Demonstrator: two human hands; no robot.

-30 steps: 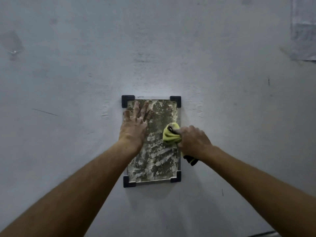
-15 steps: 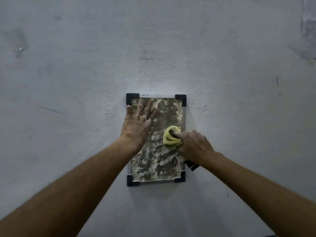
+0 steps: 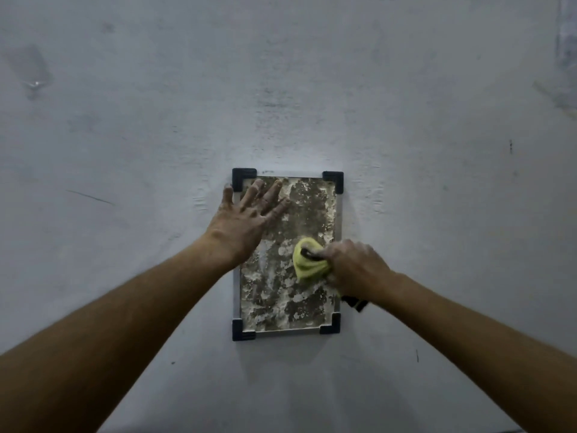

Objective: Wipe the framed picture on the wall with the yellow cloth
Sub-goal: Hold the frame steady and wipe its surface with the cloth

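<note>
The framed picture hangs upright on a pale grey wall, just toward 6 o'clock from the middle of the view. It has a thin light frame with black corner pieces at all four corners. Its surface is mottled with whitish blotches over a dark brownish ground. The left hand lies flat against the picture's 10 to 11 o'clock area. Its fingers are straight and spread, pointing toward 12 to 1 o'clock. Its thumb reaches past the frame's left edge onto the wall, just beside the corner piece at 11 o'clock. The right hand comes in from 4 o'clock, knuckles up, with its fingers curled round the yellow cloth. The cloth is bunched into a wad and pressed against the picture at about 3 o'clock from the picture's middle, just inside the right frame edge. The cloth has a dark fold or trim across its top. A small black piece with a pale stripe sticks out from under the right wrist at 6 o'clock of that hand, over the frame's right edge; what it is cannot be told. Both bare forearms stretch in from the lower corners. On the wall, a dark smudge sits at 10 o'clock of the view and a thin scratch at 9 o'clock, both well apart from the picture.
</note>
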